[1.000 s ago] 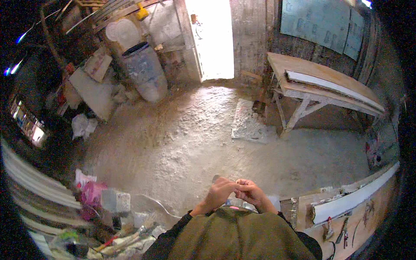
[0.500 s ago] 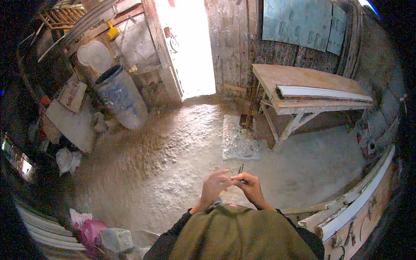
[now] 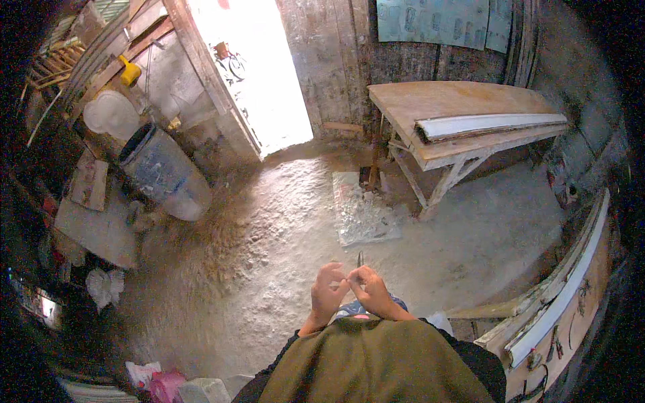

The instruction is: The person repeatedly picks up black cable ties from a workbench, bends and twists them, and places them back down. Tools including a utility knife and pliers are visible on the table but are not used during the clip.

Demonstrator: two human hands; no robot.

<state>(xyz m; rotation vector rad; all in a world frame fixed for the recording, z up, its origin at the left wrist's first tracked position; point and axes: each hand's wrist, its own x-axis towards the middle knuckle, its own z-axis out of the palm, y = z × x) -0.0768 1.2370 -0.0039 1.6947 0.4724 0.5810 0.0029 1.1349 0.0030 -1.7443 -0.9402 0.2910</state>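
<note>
My two hands meet in front of my body, above the floor. My left hand (image 3: 327,291) has its thumb and forefinger pinched, the tips meeting those of the other hand; whatever lies between them is too small to make out. My right hand (image 3: 371,291) is closed, its thumb and forefinger pinched at the same spot. From behind its knuckles a thin dark two-pronged tool (image 3: 361,258) sticks out, seemingly held in the curled fingers. Its kind cannot be told from the prongs alone.
A wooden table (image 3: 463,97) with a long white moulding (image 3: 490,123) stands at the far right. Another white strip (image 3: 564,309) lies on a board at near right, beside hand tools. A powder-covered sheet (image 3: 363,215) is on the floor. A blue barrel (image 3: 164,174) stands left.
My view has turned, so the room sits further left and more tilted. My hands remain together; the left fingers are more bent and the dark prongs point more upright.
</note>
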